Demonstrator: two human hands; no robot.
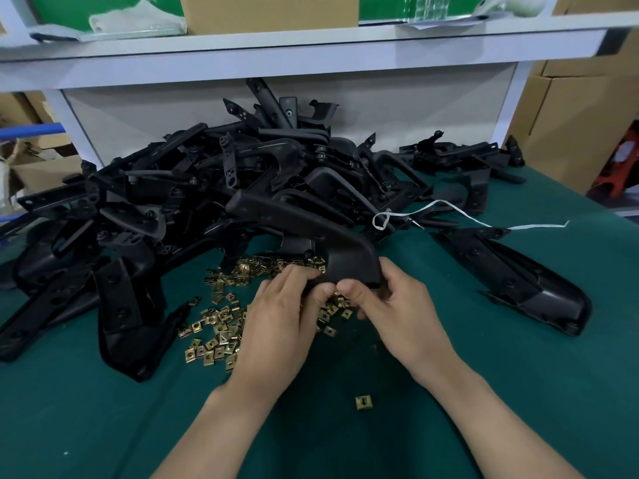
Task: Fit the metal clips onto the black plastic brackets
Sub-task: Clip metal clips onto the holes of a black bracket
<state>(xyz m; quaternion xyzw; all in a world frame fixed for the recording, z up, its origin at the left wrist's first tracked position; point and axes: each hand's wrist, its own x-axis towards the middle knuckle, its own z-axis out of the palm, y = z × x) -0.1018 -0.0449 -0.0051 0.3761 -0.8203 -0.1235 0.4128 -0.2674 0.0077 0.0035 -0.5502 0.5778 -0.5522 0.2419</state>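
Note:
I hold one long black plastic bracket (pixel 304 224) by its near bent end, above the green table. My left hand (pixel 280 319) grips that end from the left and my right hand (pixel 397 305) from the right, thumbs pressed together on its lower edge. Any clip under the thumbs is hidden. A scatter of small brass-coloured metal clips (pixel 214 335) lies under and left of my hands. One single clip (pixel 363 402) lies apart, nearer to me. A big heap of black brackets (pixel 242 174) fills the back of the table.
A separate black bracket (pixel 518 281) lies at the right and another (pixel 128 326) at the left. A white string (pixel 449 209) trails across the green mat (pixel 518 392). A white shelf (pixel 276 57) with cardboard boxes overhangs the back.

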